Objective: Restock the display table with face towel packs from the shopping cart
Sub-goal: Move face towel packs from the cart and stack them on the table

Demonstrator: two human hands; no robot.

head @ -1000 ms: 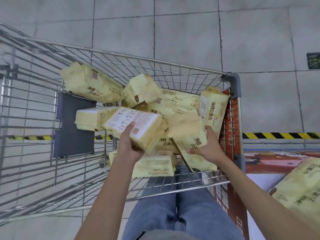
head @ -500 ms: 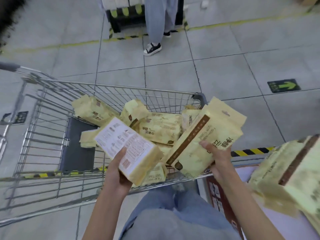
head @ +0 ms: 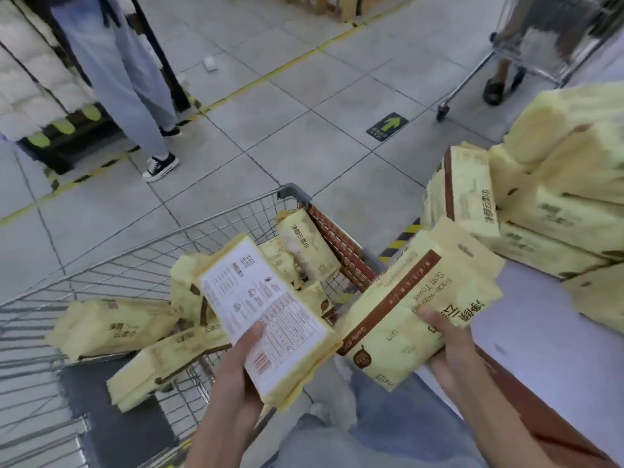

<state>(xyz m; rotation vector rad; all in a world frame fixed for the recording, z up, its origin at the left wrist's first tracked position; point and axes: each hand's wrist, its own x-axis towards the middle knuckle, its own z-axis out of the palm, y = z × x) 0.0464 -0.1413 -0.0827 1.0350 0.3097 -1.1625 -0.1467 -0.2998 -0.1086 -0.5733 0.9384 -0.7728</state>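
Left hand [head: 236, 376] gripping label-side pack [head: 266, 319], right hand [head: 449, 346] gripping front-side pack [head: 415, 298], fingers mostly hidden beneath

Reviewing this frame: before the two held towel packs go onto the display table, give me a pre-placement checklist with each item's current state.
1. Left hand has a firm hold on the back-label pack: ok, thumb on top, fingers underneath.
2. Right hand holds the front-face pack: ok.
3. Both packs lifted clear of the shopping cart: ok.
4. Bare room on the display table near the right hand: ok, white surface shows beside the pack stack.
5. Stack stable enough to add to: cannot tell; the packs lie at uneven angles.
6. More packs left in the cart: ok, several remain.
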